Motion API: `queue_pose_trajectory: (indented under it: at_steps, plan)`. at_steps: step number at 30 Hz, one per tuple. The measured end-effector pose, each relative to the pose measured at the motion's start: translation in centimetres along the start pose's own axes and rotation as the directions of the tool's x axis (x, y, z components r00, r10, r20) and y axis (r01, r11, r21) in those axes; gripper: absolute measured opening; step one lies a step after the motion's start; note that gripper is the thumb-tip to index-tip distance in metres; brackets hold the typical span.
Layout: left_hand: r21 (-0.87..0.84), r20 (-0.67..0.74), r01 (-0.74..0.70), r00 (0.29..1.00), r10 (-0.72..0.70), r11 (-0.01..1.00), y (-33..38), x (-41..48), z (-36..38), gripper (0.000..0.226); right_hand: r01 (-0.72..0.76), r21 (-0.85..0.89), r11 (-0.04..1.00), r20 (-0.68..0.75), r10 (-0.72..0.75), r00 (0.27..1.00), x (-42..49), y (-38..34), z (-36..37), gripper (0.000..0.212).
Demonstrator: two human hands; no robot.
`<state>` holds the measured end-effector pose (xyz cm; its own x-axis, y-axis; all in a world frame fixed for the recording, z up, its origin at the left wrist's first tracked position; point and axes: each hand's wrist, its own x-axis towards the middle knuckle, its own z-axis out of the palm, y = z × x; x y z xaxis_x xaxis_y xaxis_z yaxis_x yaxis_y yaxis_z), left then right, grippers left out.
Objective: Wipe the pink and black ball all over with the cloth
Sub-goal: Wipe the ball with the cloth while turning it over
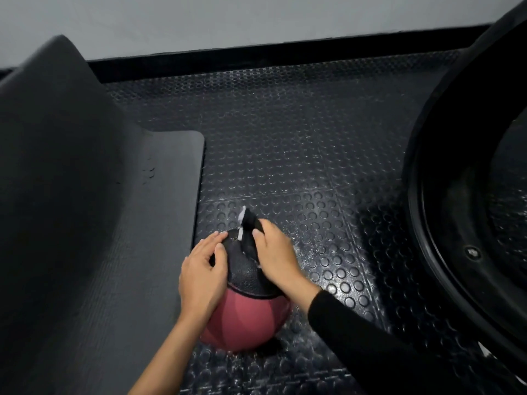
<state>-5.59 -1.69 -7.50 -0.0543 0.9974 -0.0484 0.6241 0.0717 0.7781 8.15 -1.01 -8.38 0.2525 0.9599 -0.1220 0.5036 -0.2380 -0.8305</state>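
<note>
Your ball (pixel 245 317) sits on the studded floor (pixel 313 172) at 6 o'clock in the view, with its black half up and away from you and its pink half towards you. Your left hand (pixel 204 277) cups it from its 9 o'clock side, fingers curled over the black part. Your right hand (pixel 275 252) lies at the ball's 2 o'clock, gripping the bunched cloth (pixel 248 232) on the far top at 12 o'clock. The pink half lies at 6 o'clock from the cloth (closer to your wrists than your fingertips). The next stroke therefore probably draws the cloth towards you, or your left hand rolls the ball.
</note>
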Motion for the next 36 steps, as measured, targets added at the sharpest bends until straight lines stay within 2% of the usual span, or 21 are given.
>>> queue_pose_trajectory:
  at_steps: [4,6,8,11,12,14,17,19,21,22,23,24,27,28,30,32,33,34,36]
  plan:
    - [0.035,0.011,-0.003,1.000,0.003,0.999,0.3,0.4,0.4,0.032,0.225,0.065,0.972,-0.098,-0.218,0.971,-7.7,0.6,0.2,0.039]
    - [0.040,0.029,-0.011,1.000,0.010,0.999,0.4,0.5,0.3,0.032,0.252,0.083,0.964,-0.109,-0.243,0.964,-9.2,1.4,0.4,0.041]
    - [0.045,0.038,-0.025,0.999,0.024,0.999,0.6,0.4,0.2,0.031,0.150,0.108,0.983,-0.096,-0.140,0.986,-6.8,2.2,0.1,0.035]
    - [0.056,0.028,-0.011,1.000,0.010,0.998,1.1,0.4,0.6,0.032,-0.169,0.133,0.977,-0.096,0.182,0.979,-1.4,2.8,-0.8,0.025]
    - [0.064,0.019,0.000,1.000,-0.002,0.998,1.3,0.4,0.8,0.032,-0.185,0.123,0.975,-0.121,0.200,0.972,-1.2,2.7,-0.8,0.024]
    - [0.086,0.006,0.019,1.000,-0.019,0.996,1.4,0.6,1.1,0.033,-0.069,0.114,0.991,-0.163,0.087,0.983,-3.5,2.3,-0.3,0.025]
    - [0.088,0.023,0.013,1.000,-0.015,0.996,1.2,0.5,0.6,0.033,0.143,0.112,0.983,-0.199,-0.119,0.973,-8.0,1.4,0.0,0.038]
    - [0.062,0.035,0.004,0.999,-0.006,0.998,1.1,0.2,0.3,0.032,0.054,0.123,0.991,-0.142,-0.037,0.989,-6.0,2.4,0.0,0.032]
    - [0.048,0.020,0.013,1.000,-0.014,0.999,1.2,0.1,0.2,0.032,-0.182,0.176,0.967,-0.078,0.198,0.977,-2.1,3.2,-0.6,0.026]
    - [0.047,0.006,0.027,1.000,-0.027,0.999,1.3,0.2,0.2,0.032,-0.260,0.204,0.944,-0.057,0.277,0.959,-1.0,3.2,-0.9,0.026]
    - [0.049,-0.008,0.042,0.999,-0.042,0.998,1.5,0.3,0.3,0.033,-0.277,0.217,0.936,-0.056,0.296,0.954,-0.9,3.0,-0.8,0.026]
    - [0.053,-0.018,0.056,0.998,-0.055,0.997,1.6,0.5,0.4,0.033,-0.231,0.204,0.951,-0.079,0.251,0.965,-1.5,2.8,-0.6,0.025]
    - [0.048,-0.025,0.085,0.996,-0.083,0.995,1.2,0.9,0.2,0.033,0.050,0.164,0.985,-0.165,-0.022,0.986,-6.2,1.7,0.2,0.034]
    - [0.045,-0.016,0.078,0.997,-0.077,0.996,0.9,0.9,0.1,0.032,0.083,0.155,0.984,-0.183,-0.054,0.982,-6.6,1.9,0.4,0.035]
    - [0.035,-0.004,0.065,0.998,-0.064,0.997,0.6,0.8,-0.1,0.032,-0.058,0.175,0.983,-0.138,0.083,0.987,-4.5,2.8,0.3,0.028]
    - [0.028,-0.016,0.069,0.997,-0.069,0.997,0.7,0.5,-0.1,0.032,-0.293,0.229,0.928,-0.067,0.315,0.947,-1.3,3.4,-0.2,0.026]
    - [0.032,-0.027,0.075,0.997,-0.074,0.997,0.8,0.3,0.0,0.032,-0.347,0.246,0.905,-0.050,0.370,0.928,-0.7,3.4,-0.5,0.027]
    - [0.039,-0.036,0.081,0.996,-0.080,0.996,1.0,0.3,0.1,0.032,-0.336,0.239,0.911,-0.059,0.359,0.932,-0.9,3.2,-0.6,0.026]
    - [0.049,-0.043,0.094,0.995,-0.092,0.994,1.3,0.3,0.2,0.033,-0.124,0.167,0.978,-0.135,0.147,0.980,-4.1,2.6,0.3,0.029]
